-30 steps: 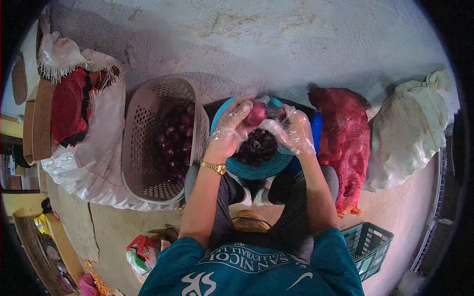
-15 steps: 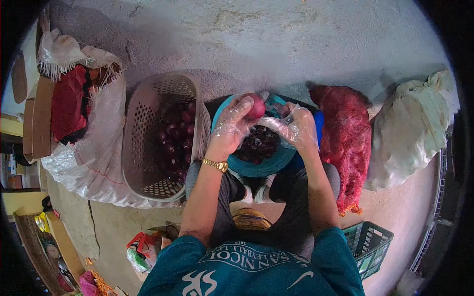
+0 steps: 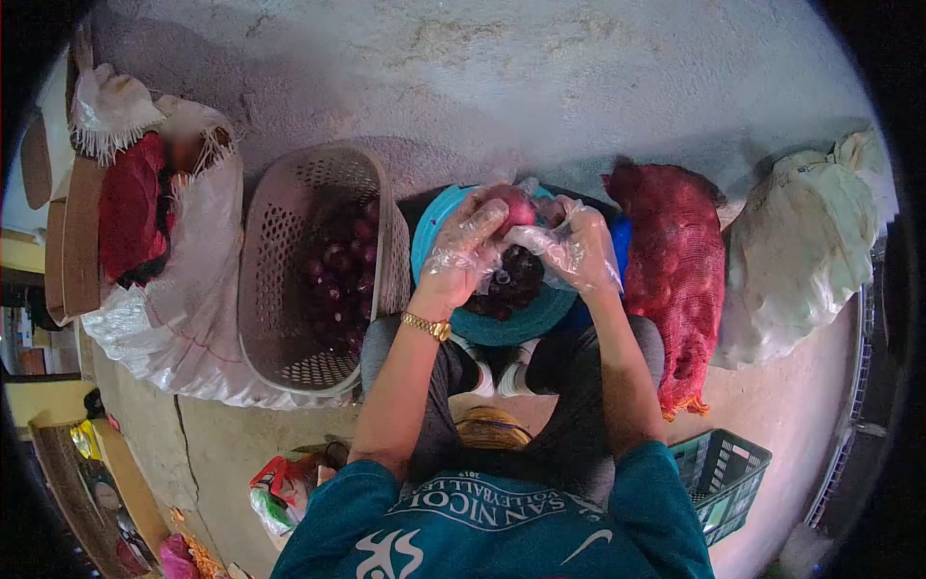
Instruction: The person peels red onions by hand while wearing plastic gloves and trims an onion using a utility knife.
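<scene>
My left hand [image 3: 463, 243], in a clear plastic glove, grips a red onion [image 3: 515, 206] above a teal basin [image 3: 526, 330]. Close to the onion's right side is my right hand [image 3: 581, 249], also gloved. Its fingers are pressed together, and whatever they hold is hidden. Dark purple pieces, perhaps onions or skins [image 3: 511, 289], lie in the basin below my hands. Left of the basin, a grey perforated basket [image 3: 275, 280] contains many red onions [image 3: 340, 275].
A red mesh sack [image 3: 675, 280] and a white sack [image 3: 796, 261] stand to the right. Another white sack [image 3: 193, 318] is on the left. A green crate [image 3: 719, 482] and a plastic bag [image 3: 278, 497] sit beside me, and a rough wall [image 3: 482, 87] rises in front.
My left hand has moved slightly to the right with the onion, bringing it nearer my right hand. My right hand has barely shifted.
</scene>
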Available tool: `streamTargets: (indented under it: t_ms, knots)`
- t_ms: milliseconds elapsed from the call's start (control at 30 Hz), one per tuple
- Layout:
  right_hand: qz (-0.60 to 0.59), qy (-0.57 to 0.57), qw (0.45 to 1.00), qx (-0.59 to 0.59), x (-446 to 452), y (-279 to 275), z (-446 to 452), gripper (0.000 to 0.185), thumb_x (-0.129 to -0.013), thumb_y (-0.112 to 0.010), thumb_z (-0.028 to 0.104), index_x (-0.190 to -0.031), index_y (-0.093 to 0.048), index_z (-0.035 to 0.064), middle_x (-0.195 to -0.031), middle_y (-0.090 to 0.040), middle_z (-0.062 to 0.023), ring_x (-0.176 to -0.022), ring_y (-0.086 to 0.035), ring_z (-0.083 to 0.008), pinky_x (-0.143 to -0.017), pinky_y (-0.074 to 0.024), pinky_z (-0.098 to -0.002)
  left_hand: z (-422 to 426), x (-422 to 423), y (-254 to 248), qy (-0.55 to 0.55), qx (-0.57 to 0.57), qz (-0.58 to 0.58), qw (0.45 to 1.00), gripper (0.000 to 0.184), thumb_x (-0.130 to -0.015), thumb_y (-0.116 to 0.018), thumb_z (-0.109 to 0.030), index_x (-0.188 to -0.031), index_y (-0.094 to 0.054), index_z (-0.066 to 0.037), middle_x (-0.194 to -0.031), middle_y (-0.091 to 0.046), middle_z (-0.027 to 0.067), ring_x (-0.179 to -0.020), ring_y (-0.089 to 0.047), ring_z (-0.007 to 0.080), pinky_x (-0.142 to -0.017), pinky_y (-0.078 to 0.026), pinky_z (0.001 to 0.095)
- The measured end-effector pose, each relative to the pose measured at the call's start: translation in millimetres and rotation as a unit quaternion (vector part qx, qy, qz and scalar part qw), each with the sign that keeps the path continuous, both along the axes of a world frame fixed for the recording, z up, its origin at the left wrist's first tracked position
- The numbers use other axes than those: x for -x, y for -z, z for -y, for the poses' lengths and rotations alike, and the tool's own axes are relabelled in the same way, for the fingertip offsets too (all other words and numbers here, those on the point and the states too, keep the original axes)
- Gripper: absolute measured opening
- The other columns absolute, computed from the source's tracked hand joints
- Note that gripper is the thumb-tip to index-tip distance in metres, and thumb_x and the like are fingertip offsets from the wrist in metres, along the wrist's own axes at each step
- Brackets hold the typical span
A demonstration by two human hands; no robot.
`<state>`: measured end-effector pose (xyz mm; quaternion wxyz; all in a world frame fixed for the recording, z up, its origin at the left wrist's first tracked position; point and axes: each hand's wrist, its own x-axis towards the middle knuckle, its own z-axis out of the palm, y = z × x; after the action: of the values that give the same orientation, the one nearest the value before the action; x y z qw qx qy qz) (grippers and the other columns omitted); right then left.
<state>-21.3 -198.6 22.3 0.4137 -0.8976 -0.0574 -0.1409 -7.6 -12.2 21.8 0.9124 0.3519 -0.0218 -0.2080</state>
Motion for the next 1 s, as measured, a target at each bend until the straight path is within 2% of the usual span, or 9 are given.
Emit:
streamTargets:
  t_ms: [100, 267, 433, 567, 767, 900, 967, 1000]
  knots:
    - [-0.026, 0.007, 0.999, 0.02, 0, -1, 2, 0.057, -0.07, -0.087, 0.05, -0.083, -0.066, -0.0021, -0.064, -0.061, -0.0104, -0.058, -0.055, -0.0171, -0.056, -0.0459, -0.0347, 0, 2, -4, 0.0, -0.005, -0.008, 1.0, 0.04, -0.096, -0.066, -0.017, -0.132, -0.054, -0.003, -0.12, -0.062, 0.0087, -0.11, -0.063, 0.0181, -0.091, -0.056, 0.0326]
    - [0.031, -0.001, 0.997, 0.068, -1, 6, 4, 0.061, -0.068, -0.087, 0.053, -0.08, -0.064, -0.002, -0.064, -0.062, -0.0125, -0.056, -0.057, -0.0183, -0.055, -0.0468, -0.035, -4, -1, -1, 0.012, 0.011, -0.002, 1.0, 0.038, -0.098, -0.063, -0.018, -0.132, -0.053, -0.003, -0.12, -0.063, 0.0084, -0.109, -0.064, 0.0173, -0.088, -0.056, 0.0307]
    - [0.017, 0.006, 0.998, 0.053, 1, 5, -2, 0.062, -0.068, -0.086, 0.055, -0.081, -0.065, -0.0018, -0.064, -0.061, -0.0127, -0.056, -0.056, -0.0183, -0.055, -0.0465, -0.035, -4, -3, 1, 0.019, 0.026, 0.0, 0.999, 0.038, -0.098, -0.063, -0.019, -0.132, -0.054, -0.003, -0.118, -0.064, 0.0082, -0.105, -0.065, 0.0167, -0.086, -0.056, 0.0292]
    - [-0.02, 0.012, 0.998, 0.051, 3, -5, -5, 0.06, -0.069, -0.086, 0.052, -0.083, -0.065, -0.0015, -0.064, -0.06, -0.012, -0.056, -0.054, -0.0183, -0.054, -0.045, -0.0355, -3, -3, 0, 0.023, 0.017, -0.01, 1.0, 0.037, -0.098, -0.063, -0.019, -0.13, -0.056, -0.002, -0.118, -0.064, 0.0083, -0.104, -0.065, 0.0164, -0.088, -0.057, 0.0297]
    - [0.004, 0.0, 0.999, 0.049, 2, -6, -3, 0.054, -0.072, -0.085, 0.047, -0.082, -0.066, -0.0023, -0.063, -0.058, -0.0127, -0.056, -0.054, -0.0214, -0.056, -0.0443, -0.0363, -5, -3, -3, 0.027, 0.009, -0.002, 1.0, 0.037, -0.098, -0.063, -0.02, -0.131, -0.056, -0.003, -0.119, -0.063, 0.0084, -0.108, -0.063, 0.0165, -0.091, -0.056, 0.0305]
    - [0.013, -0.005, 0.999, 0.042, 2, -5, -2, 0.054, -0.073, -0.084, 0.048, -0.081, -0.066, -0.0026, -0.063, -0.059, -0.0139, -0.056, -0.054, -0.0233, -0.056, -0.0442, -0.0366, -5, -3, -3, 0.035, 0.008, 0.004, 0.999, 0.037, -0.098, -0.063, -0.02, -0.131, -0.056, -0.004, -0.121, -0.063, 0.0079, -0.11, -0.062, 0.0165, -0.093, -0.055, 0.0315]
    - [-0.032, -0.006, 0.997, 0.064, 3, -10, -3, 0.062, -0.074, -0.077, 0.059, -0.079, -0.066, -0.0019, -0.069, -0.062, -0.0207, -0.066, -0.064, -0.0379, -0.061, -0.0486, -0.0431, -7, -3, 0, 0.033, 0.001, 0.003, 0.999, 0.037, -0.098, -0.063, -0.02, -0.131, -0.056, -0.004, -0.122, -0.063, 0.0077, -0.111, -0.062, 0.0165, -0.093, -0.055, 0.0318]
    - [-0.032, -0.006, 0.997, 0.064, 3, -11, -3, 0.062, -0.074, -0.077, 0.059, -0.079, -0.066, -0.0019, -0.069, -0.062, -0.0207, -0.066, -0.064, -0.0379, -0.061, -0.0486, -0.0431, -7, -3, 1, 0.032, -0.006, 0.002, 0.999, 0.037, -0.098, -0.063, -0.02, -0.131, -0.056, -0.005, -0.122, -0.063, 0.0075, -0.112, -0.062, 0.0165, -0.094, -0.055, 0.0321]
